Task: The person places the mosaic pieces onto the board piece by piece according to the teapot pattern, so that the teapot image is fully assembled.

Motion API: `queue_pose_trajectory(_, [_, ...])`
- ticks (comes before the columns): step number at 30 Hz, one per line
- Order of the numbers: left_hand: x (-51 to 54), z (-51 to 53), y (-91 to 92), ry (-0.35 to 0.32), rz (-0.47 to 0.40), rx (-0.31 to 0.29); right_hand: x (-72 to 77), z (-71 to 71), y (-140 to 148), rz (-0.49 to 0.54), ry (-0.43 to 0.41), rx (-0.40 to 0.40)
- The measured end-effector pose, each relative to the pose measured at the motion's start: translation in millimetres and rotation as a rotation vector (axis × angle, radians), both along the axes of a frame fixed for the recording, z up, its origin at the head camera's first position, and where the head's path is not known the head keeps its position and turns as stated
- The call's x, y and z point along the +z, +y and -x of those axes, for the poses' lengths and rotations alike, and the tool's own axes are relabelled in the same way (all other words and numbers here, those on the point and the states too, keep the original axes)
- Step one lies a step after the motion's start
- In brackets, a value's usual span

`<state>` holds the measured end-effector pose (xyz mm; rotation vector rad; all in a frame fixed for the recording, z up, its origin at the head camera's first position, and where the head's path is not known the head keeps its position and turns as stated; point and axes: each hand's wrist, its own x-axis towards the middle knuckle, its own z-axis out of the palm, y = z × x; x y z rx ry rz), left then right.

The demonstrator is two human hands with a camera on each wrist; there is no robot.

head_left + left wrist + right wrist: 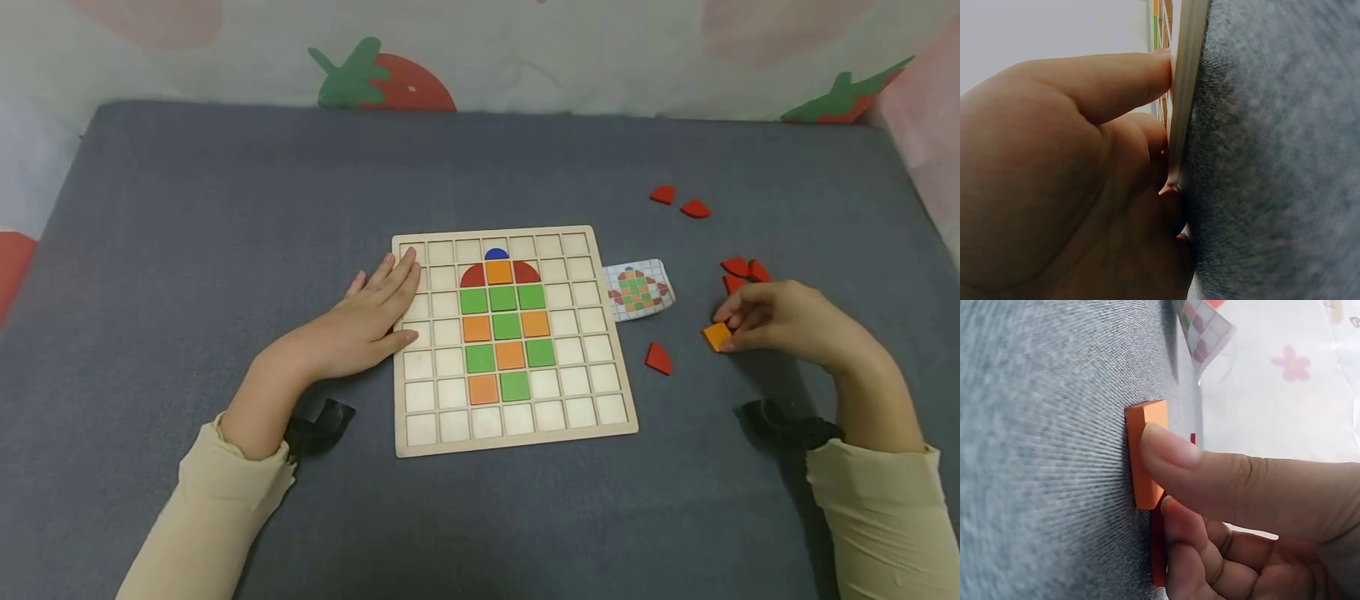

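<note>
My left hand (367, 321) lies with straight fingers over the left edge of a wooden grid board (517, 444). In the left wrist view the thumb (1129, 81) touches the board's rim (1188, 75). Green and orange square tiles, two red quarter-round tiles and a blue half-round tile (497, 254) sit in the board's cells. Right of the board, my right hand (795, 321) pinches an orange square tile (716, 337) between thumb and finger. The right wrist view shows this tile (1141, 459) at the cloth, with a red piece (1158, 550) behind it.
A pattern card (637, 289) sticks out from the board's right edge. Several red quarter-round tiles lie on the grey cloth: one (658, 358) near the card, two (696, 209) farther back, and a cluster (735, 267) beside my right hand.
</note>
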<state>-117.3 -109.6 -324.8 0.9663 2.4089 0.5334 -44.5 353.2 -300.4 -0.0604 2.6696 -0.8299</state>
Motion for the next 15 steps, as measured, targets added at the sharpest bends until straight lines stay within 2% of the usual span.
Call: queue_pose_trajectory(15, [2.3, -0.8, 0.3, -0.008, -0.001, 0.008, 2.1, 1.2, -8.3, -0.084, 0.011, 0.015])
